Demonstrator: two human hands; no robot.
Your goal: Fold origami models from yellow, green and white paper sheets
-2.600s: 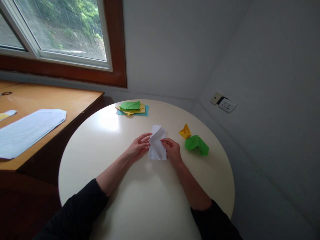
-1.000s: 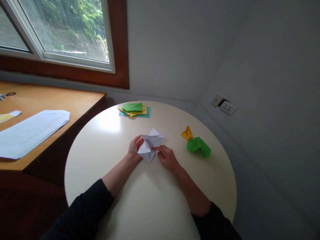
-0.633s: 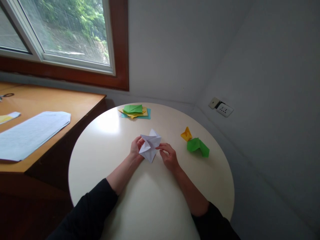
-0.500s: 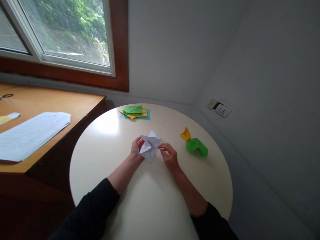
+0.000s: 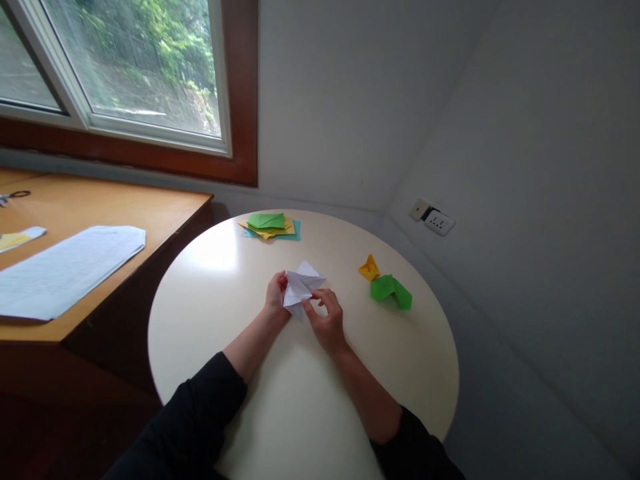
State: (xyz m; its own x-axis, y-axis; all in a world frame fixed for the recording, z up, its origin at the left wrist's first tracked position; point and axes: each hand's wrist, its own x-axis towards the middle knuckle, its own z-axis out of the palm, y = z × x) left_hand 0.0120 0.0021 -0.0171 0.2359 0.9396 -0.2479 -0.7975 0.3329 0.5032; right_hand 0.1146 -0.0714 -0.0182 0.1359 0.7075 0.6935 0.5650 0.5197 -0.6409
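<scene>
Where the wall meets the window, two surfaces stand side by side: a wooden desk-like counter at left and a round cream counter in front of the person. One long white printed sheet lies on the wooden one, with a small slip and what look like scissors at its far edge. One wall socket sits at right. On the round counter, a flat stack of coloured papers lies at the far rim, probably parked out of the working space; green, yellow and teal layers show, exact count unclear. Two folded pieces rest right of centre, touching or nearly so: one green, one yellow, seemingly set aside. One white paper, partly folded, sits mid-counter between both hands. Left hand grips its left edge, likely steadying it. Right hand pinches a flap at the right side, fingertips together on the crease.
</scene>
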